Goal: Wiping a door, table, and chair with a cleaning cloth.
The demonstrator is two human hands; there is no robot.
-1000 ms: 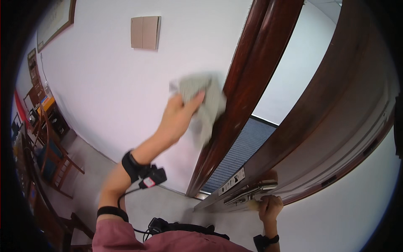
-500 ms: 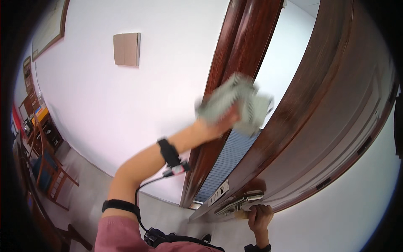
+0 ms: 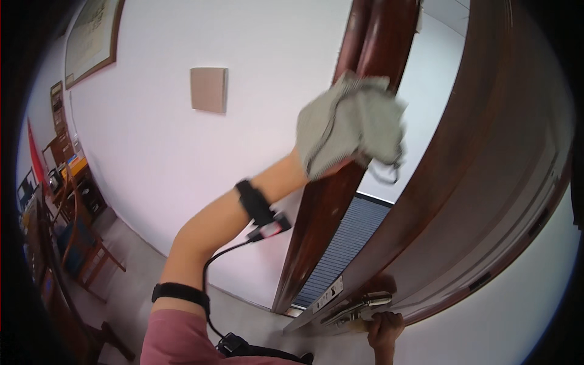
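My left hand (image 3: 345, 164) is raised in front of the dark red wooden door frame (image 3: 389, 45), mostly hidden under a grey-green cloth (image 3: 340, 125). The cloth bunches over the fingers, and a thin loop dangles from its right corner. Beside it, the brown door (image 3: 438, 201) stands ajar. Low down at the door's edge, my right hand (image 3: 384, 330) is closed, fingers curled round a pale yellowish part of the door handle (image 3: 359, 325). A shiny metal lever and plate (image 3: 374, 298) sit just above that hand.
A square beige panel (image 3: 208, 90) and a framed picture (image 3: 92, 42) are on the white wall. Wooden chairs (image 3: 82, 243) stand left, by a dark table (image 3: 52, 274). A cable (image 3: 210, 267) runs along my left arm. Ribbed blue-grey flooring (image 3: 340, 237) shows through the door gap.
The cloth in my left hand has shifted slightly up and right over the door frame, and its shape is clearer. My view has turned a little. My right hand keeps its hold.
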